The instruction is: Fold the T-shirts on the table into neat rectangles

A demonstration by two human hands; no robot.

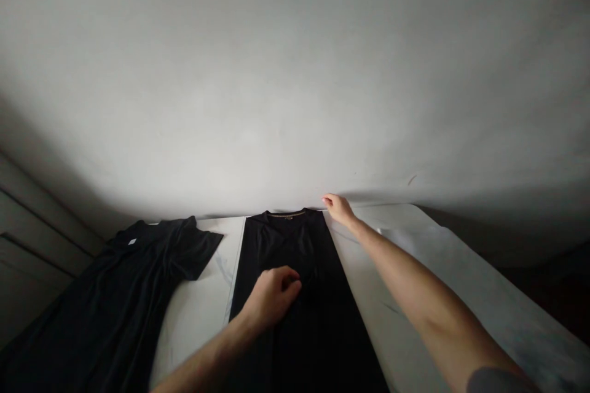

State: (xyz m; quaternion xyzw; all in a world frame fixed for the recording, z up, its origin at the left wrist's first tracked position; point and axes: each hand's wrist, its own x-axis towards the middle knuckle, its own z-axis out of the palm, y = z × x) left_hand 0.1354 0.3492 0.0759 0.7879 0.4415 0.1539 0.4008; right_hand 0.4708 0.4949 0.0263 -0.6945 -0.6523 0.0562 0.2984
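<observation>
A black garment [295,331] lies on a white marbled table [198,313], its sides straight and its neckline at the wall end. Over its middle is my left hand [273,295], fingers curled together with the thumb against them; whether it pinches any fabric is hidden. My right hand [338,207] is just right of the garment's top right corner, near the wall, with its fingers bent together. Nothing can be made out between those fingertips.
Another black shirt [106,301] is spread on the table at the left, one short sleeve pointing right. A pale wall [276,86] rises behind the table. Grey panels [37,239] stand at the far left. The table's right edge slopes down to a dark area.
</observation>
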